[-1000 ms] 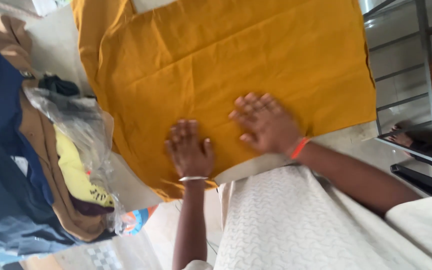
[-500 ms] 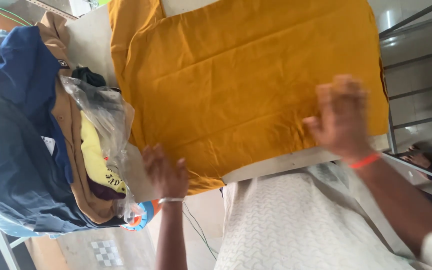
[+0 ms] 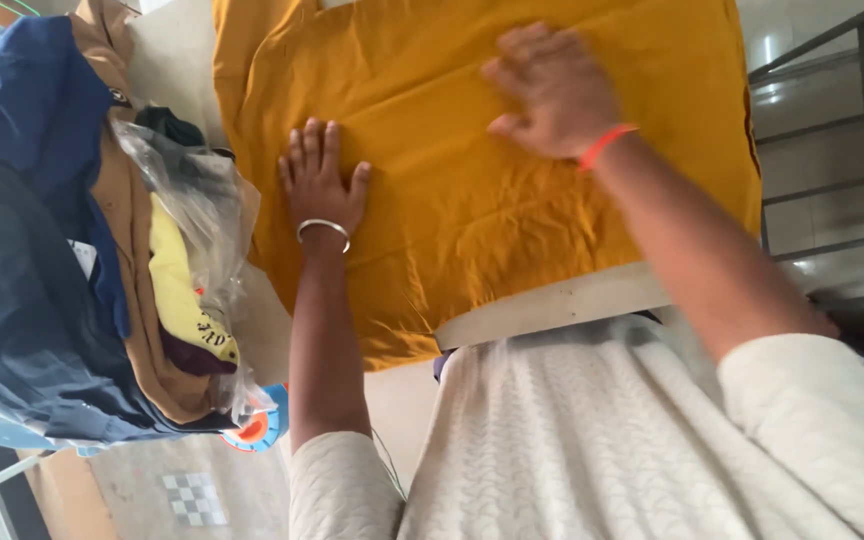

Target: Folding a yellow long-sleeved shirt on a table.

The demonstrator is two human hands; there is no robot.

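Note:
A mustard-yellow cloth (image 3: 472,200) lies spread over a white table (image 3: 552,305) in front of me. My left hand (image 3: 320,180), with a silver bangle at the wrist, rests flat on the cloth's left part, fingers spread. Farther up the cloth, my right hand (image 3: 552,90), with an orange band at the wrist, presses down with its fingers apart. Neither hand grips anything. The cloth's left edge hangs over the table's side.
A heap of clothes (image 3: 42,250) in dark blue, brown and yellow, partly in a clear plastic bag (image 3: 192,230), is piled at the left. A metal rack (image 3: 852,150) stands at the right. My white knitted top (image 3: 602,440) fills the bottom.
Both hands lifted off the cloth, then came down again farther up it. The left hand now lies flat; the right hand has moved up toward the cloth's middle.

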